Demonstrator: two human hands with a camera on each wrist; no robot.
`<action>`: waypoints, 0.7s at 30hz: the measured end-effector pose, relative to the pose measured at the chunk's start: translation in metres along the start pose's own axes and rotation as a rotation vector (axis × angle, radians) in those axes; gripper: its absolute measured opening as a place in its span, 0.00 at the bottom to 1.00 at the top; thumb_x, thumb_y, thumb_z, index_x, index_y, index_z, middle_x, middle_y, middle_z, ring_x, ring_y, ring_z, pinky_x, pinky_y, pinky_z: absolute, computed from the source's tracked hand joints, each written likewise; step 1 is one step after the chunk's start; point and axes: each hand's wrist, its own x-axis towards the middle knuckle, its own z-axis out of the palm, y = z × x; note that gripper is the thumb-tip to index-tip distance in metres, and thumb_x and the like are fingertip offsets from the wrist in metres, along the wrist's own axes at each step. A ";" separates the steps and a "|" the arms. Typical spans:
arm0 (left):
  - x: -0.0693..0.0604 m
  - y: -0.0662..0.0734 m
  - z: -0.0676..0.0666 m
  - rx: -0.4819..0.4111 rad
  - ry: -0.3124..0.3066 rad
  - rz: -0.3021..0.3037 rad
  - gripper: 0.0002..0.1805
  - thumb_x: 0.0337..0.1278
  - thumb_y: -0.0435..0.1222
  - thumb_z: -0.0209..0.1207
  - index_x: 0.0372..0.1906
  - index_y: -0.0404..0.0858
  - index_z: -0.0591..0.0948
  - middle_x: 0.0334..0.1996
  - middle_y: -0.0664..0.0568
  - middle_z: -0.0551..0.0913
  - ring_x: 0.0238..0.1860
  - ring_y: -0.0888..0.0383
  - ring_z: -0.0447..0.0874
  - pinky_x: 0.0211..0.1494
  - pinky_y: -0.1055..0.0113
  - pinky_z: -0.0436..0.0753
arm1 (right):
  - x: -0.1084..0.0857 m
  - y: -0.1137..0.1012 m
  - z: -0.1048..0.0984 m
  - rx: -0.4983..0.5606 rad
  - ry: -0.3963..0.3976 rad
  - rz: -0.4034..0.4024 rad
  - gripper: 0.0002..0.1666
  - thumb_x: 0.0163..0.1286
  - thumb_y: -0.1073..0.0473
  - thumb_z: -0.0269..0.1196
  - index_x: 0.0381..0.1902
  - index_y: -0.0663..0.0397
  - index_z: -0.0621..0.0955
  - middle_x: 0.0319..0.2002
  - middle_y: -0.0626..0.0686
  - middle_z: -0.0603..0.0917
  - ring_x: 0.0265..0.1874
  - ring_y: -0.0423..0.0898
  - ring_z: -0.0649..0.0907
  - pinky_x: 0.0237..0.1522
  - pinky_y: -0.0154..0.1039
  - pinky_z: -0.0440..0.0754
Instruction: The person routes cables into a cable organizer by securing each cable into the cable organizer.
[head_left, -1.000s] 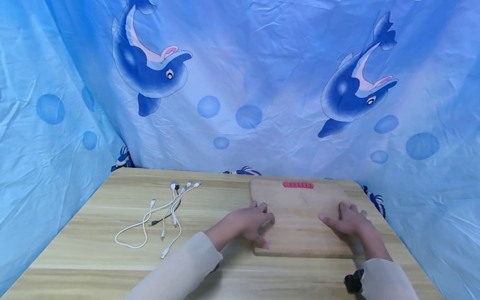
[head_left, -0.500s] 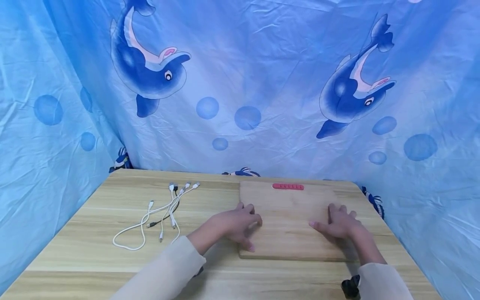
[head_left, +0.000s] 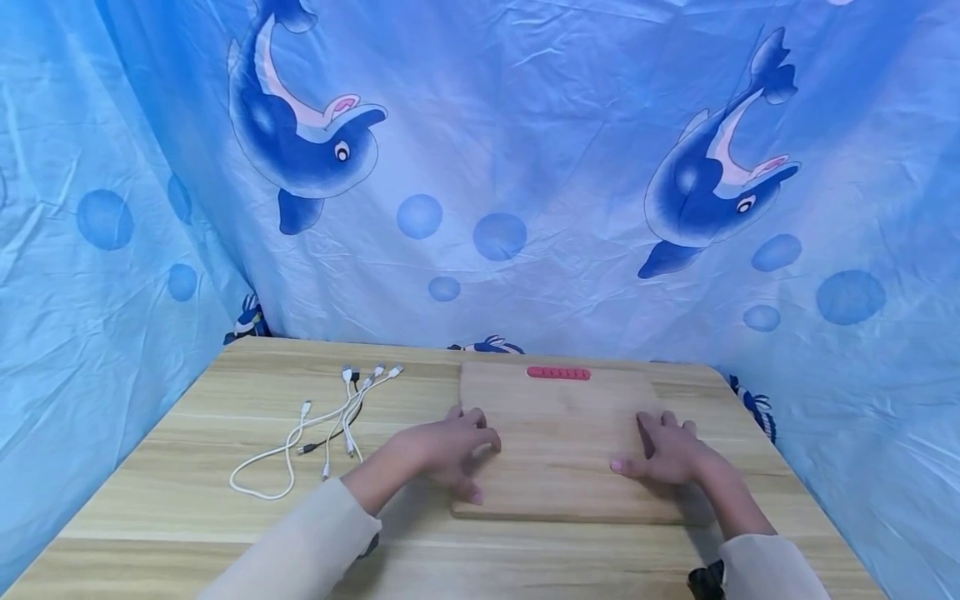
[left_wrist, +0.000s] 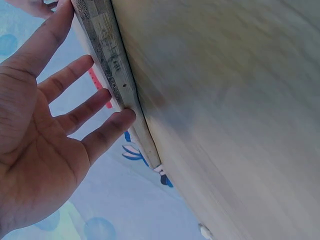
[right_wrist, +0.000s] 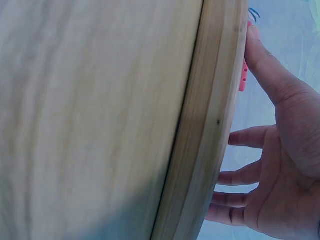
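Head view: I see the cutting board (head_left: 558, 437) lying flat on the counter (head_left: 135, 500), between the left-hand grip (head_left: 450, 450) and the right-hand grip (head_left: 667, 452), one at each side, both loosely spread. Cables (head_left: 347, 412) lie to the board's left. Left wrist view: extended fingers touch the board's edge, palm apart from it. Right wrist view: the thumb reaches over the board's rim near the red strip (right_wrist: 244, 77), fingers extended toward the edge.

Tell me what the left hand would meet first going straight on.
The wooden board: the left hand touches its left edge. Beyond that, the red strip looks roughly in line, though depth is unclear.
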 end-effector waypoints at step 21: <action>-0.034 -0.030 -0.007 -0.077 0.025 -0.014 0.40 0.39 0.51 0.81 0.63 0.53 0.79 0.66 0.49 0.69 0.68 0.43 0.63 0.66 0.44 0.73 | 0.000 -0.029 0.008 -0.018 -0.028 -0.095 0.73 0.51 0.17 0.66 0.79 0.61 0.60 0.72 0.83 0.53 0.69 0.85 0.53 0.59 0.78 0.65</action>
